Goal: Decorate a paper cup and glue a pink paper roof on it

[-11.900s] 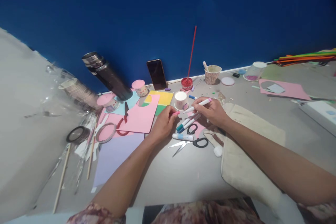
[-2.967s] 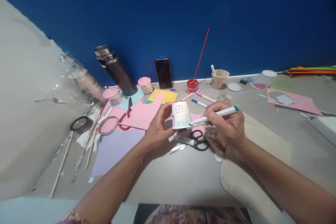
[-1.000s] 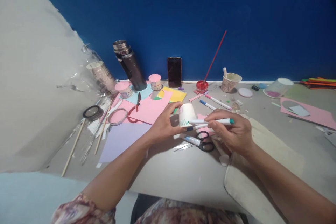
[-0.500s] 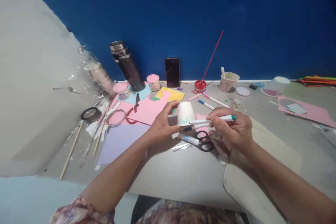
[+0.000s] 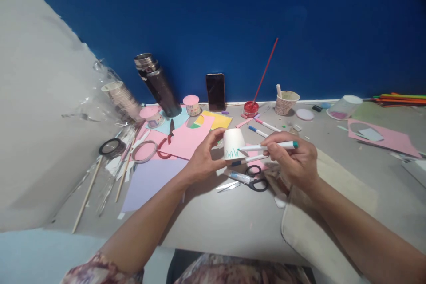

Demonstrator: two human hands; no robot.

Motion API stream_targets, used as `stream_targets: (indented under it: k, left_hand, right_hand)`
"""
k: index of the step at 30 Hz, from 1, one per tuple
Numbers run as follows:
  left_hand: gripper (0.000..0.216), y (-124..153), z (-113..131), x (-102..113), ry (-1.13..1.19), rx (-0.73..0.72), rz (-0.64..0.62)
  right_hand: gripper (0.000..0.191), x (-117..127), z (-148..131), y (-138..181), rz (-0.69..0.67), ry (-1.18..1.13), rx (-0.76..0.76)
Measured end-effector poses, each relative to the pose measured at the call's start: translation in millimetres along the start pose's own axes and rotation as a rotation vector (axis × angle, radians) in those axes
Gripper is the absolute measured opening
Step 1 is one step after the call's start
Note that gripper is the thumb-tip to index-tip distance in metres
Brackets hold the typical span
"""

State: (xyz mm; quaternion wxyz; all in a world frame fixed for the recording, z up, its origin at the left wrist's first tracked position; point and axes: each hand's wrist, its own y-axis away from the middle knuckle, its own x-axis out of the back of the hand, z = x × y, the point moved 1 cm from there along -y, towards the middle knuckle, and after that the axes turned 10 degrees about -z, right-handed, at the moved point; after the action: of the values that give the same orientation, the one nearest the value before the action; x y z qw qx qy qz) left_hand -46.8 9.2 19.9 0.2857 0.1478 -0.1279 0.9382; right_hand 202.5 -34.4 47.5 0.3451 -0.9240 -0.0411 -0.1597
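Observation:
An upturned white paper cup with green zigzag marks near its rim is held just above the grey table. My left hand is closed around the cup's left side. My right hand grips a white marker with a green end, and its tip touches the cup's lower right. Black-handled scissors and a glue tube lie right below the cup.
Pink, yellow and lilac papers lie left of the hands, with tape rolls and wooden sticks. A black flask, a phone, a red paint pot and cups stand by the blue wall. A beige cloth lies under my right forearm.
Over the last second the cup has turned slightly in my left hand while the marker tip stays on it. The green marks at the rim show more strokes.

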Motion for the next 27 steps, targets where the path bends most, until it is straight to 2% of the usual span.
stream_targets:
  k: [4, 9, 14, 19, 22, 27]
  left_hand:
    - [0.075, -0.6, -1.0, -0.5, 0.053, -0.014, 0.003]
    - [0.073, -1.0, -1.0, -1.8, 0.102, -0.018, 0.002]
    - [0.074, -1.0, -1.5, -2.8, 0.133, -0.003, -0.002]
    - [0.073, -1.0, -5.3, -4.2, 0.166, -0.017, 0.000]
    - [0.071, -0.9, -8.4, -4.5, 0.171, -0.027, 0.008]
    - [0.073, -0.3, -8.9, -4.9, 0.187, 0.021, 0.000]
  right_hand:
    - [0.018, 1.0, 0.0, 0.7, -0.010, -0.027, -0.031]
    - [0.019, 1.4, 0.9, 0.2, 0.058, -0.051, -0.034]
    - [0.017, 0.5, 2.7, 0.6, 0.027, -0.076, -0.026]
    - [0.020, 1.5, 5.7, 1.2, 0.094, -0.064, -0.073]
    - [0.023, 2.6, 6.3, 1.7, 0.062, -0.092, -0.087]
    - [0.023, 2.5, 6.0, 1.6, 0.091, -0.112, -0.097]
